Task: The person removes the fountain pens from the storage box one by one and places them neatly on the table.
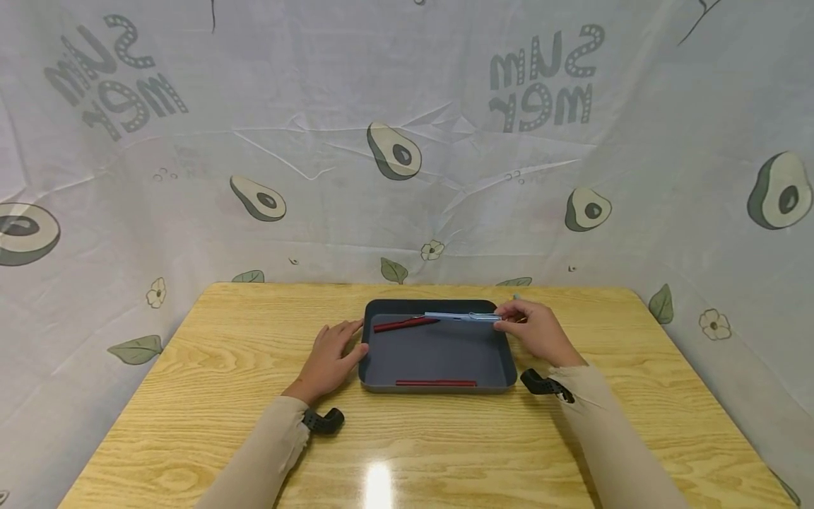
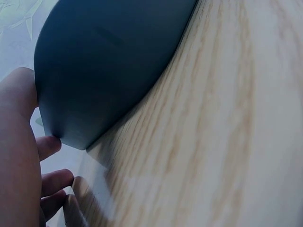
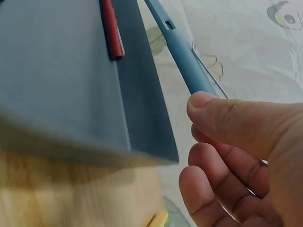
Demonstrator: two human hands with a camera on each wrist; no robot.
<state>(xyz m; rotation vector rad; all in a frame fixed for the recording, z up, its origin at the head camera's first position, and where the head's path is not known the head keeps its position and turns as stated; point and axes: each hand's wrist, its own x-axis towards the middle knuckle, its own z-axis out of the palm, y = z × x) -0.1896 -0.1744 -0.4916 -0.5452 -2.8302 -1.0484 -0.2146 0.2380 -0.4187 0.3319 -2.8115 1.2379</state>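
My right hand (image 1: 533, 331) pinches one end of a light blue pen (image 1: 454, 316) between thumb and fingers. The pen is held nearly level over the back right part of a dark grey tray (image 1: 439, 357); its wire clip and small barrel slot show in the right wrist view. Inside the tray, a red pen (image 1: 400, 324) lies at the back left. Another thin red pen (image 1: 435, 382) lies along the front wall. At the tray's left side rests my left hand (image 1: 329, 360), its thumb and fingertips touching the outer wall, fingers loosely extended.
The tray stands on a wood-grain table (image 1: 445, 452). A small yellow item (image 3: 158, 220), mostly hidden, lies beyond the tray's right side. A pale curtain (image 1: 331, 92) printed with avocados hangs behind the table and at both sides.
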